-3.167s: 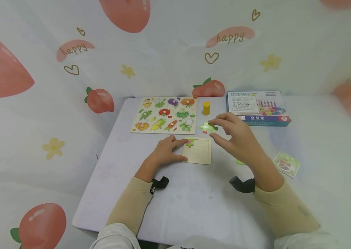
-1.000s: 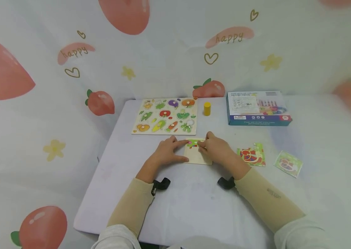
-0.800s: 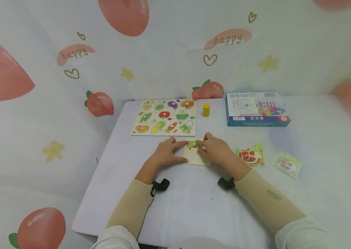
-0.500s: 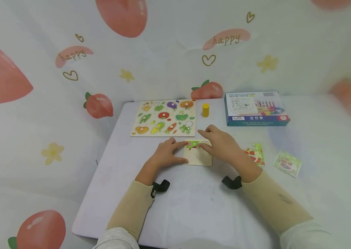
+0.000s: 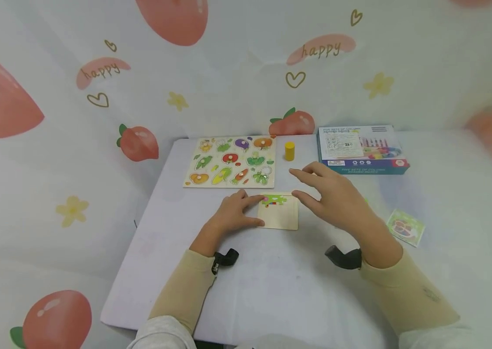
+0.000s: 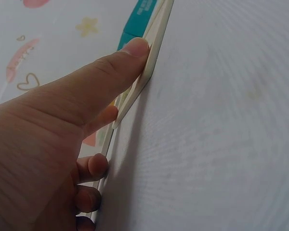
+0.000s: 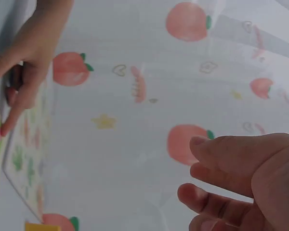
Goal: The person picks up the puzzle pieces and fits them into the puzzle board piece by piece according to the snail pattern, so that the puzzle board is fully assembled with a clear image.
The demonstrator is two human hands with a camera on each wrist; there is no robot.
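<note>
A small pale wooden puzzle tray (image 5: pixel 281 218) lies in the middle of the table. Green jigsaw pieces (image 5: pixel 275 200) with pink and red parts fill a strip along its top left. My left hand (image 5: pixel 230 213) steadies the tray from the left, thumb and index finger spread and resting on its rim; the left wrist view has the thumb (image 6: pixel 130 50) lying along the tray's edge. Just right of the tray's upper corner, my right hand (image 5: pixel 333 198) hovers with fingers parted and nothing between them. Its wrist view also shows the right hand (image 7: pixel 241 178) holding nothing.
A vegetable peg board (image 5: pixel 230 162) lies behind the tray. Beside it stand a yellow cylinder (image 5: pixel 289 151) and a printed box (image 5: pixel 364 150). A packet-like picture square (image 5: pixel 406 228) lies at right. The red-and-green pieces near it are mostly hidden by my right arm.
My right hand brought a green jigsaw piece into the tray's upper strip, pressed it there, let go, and drew back up and right. The left hand stayed on the tray.
</note>
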